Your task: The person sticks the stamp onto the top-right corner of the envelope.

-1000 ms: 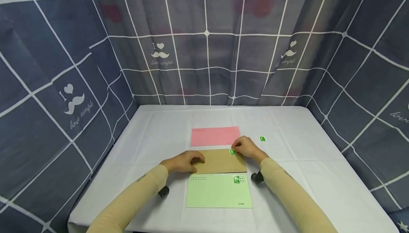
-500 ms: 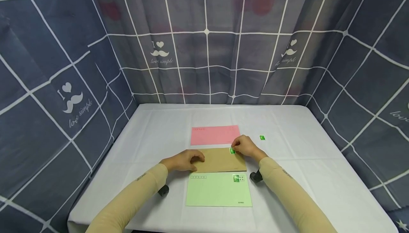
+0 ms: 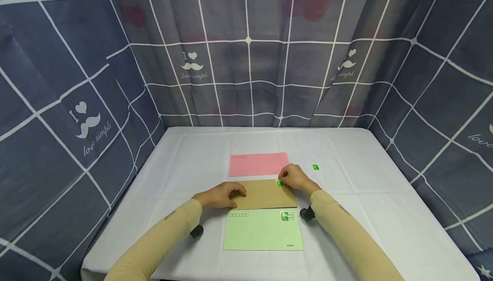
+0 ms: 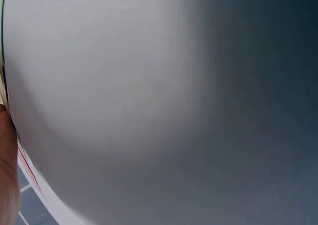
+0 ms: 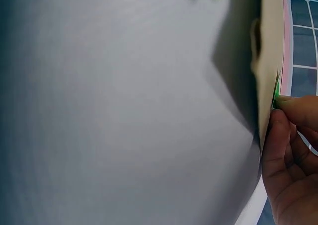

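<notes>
A brown envelope (image 3: 265, 197) lies in the middle of the table, between a pink envelope (image 3: 257, 164) behind and a light green envelope (image 3: 263, 235) in front. My left hand (image 3: 220, 195) rests on the brown envelope's left end, thumb and fingers apart. At its upper right corner my right hand (image 3: 295, 177) pinches a small green stamp (image 3: 280, 183). In the right wrist view, thumb and fingertip meet at the stamp (image 5: 277, 93) by the envelope's edge (image 5: 271, 41). Whether it is stuck down I cannot tell. The left wrist view shows little of the hand (image 4: 7, 170).
Another green stamp (image 3: 316, 167) lies loose on the white tablecloth (image 3: 346, 152), right of the pink envelope. The light green envelope bears a green stamp (image 3: 284, 216) at its upper right. Dark checked curtains (image 3: 246, 58) enclose the table's back and sides.
Both hands stay in nearly the same places, the right at the stamp and the left on the brown envelope. Only a slight shift of the whole view shows.
</notes>
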A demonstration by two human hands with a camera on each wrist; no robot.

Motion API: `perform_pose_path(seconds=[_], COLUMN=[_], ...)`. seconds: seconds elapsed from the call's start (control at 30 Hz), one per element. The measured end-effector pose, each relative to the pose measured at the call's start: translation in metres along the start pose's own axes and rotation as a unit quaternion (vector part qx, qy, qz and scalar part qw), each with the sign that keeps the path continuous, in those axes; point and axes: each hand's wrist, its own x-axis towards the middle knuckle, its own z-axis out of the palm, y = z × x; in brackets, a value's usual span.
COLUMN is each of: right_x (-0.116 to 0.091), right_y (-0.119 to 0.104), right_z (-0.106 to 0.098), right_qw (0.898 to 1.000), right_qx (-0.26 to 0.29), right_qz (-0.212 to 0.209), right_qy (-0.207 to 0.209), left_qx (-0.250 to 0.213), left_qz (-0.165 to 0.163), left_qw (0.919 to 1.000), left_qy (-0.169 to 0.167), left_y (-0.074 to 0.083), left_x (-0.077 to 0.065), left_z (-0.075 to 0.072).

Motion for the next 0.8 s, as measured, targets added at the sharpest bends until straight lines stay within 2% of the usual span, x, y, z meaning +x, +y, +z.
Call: perform_pose_path(seconds=[0.27,0.6,0.8], right_x=[0.0008,0.0015,0.0017], right_y=[0.0001,0.0002,-0.0023], right_z=[0.0017,0.0043,0.0038], right_qw=[1.0,1.0,1.0], right_qx=[-0.009,-0.017,-0.012], right_qz=[0.0,0.016,0.024], right_qy=[0.004,0.008,0.01], left_qx=[0.003,0.011,0.012], left_qz=[0.012,0.001,0.008], left_qw=[0.9999,0.9999,0.9999], left_qy=[0.002,0.0,0.002], left_y=[-0.0019,-0.0016,-0.0015], left_x=[0.0008,-0.0009,0.0002], left_z=[0.0006,0.0012,0.0006])
